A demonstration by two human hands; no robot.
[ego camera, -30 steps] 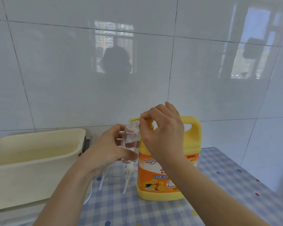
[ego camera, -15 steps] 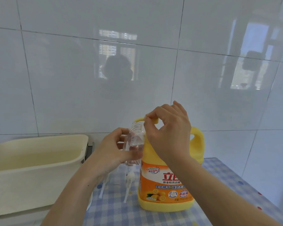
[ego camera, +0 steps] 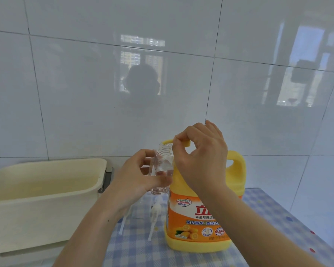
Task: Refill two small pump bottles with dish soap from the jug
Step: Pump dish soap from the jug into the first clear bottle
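Note:
A large yellow dish soap jug (ego camera: pixel 204 218) with an orange label stands upright on the checked tablecloth. My right hand (ego camera: pixel 202 160) pinches the jug's yellow cap (ego camera: pixel 185 143) from above. My left hand (ego camera: pixel 135 180) holds a small clear bottle (ego camera: pixel 161 166), open at the neck, upright just left of the jug's top. A white pump head (ego camera: pixel 155 209) with its tube lies on the cloth below the bottle, and a second white tube (ego camera: pixel 123 222) lies to its left.
A cream plastic basin (ego camera: pixel 46 189) stands at the left, close to my left forearm. The blue-and-white checked table (ego camera: pixel 268 218) runs to the right and ends against the white tiled wall (ego camera: pixel 162 74) behind.
The view has tilted, so the jug and both hands sit lower in the frame. My hands keep the same holds on the cap and the bottle.

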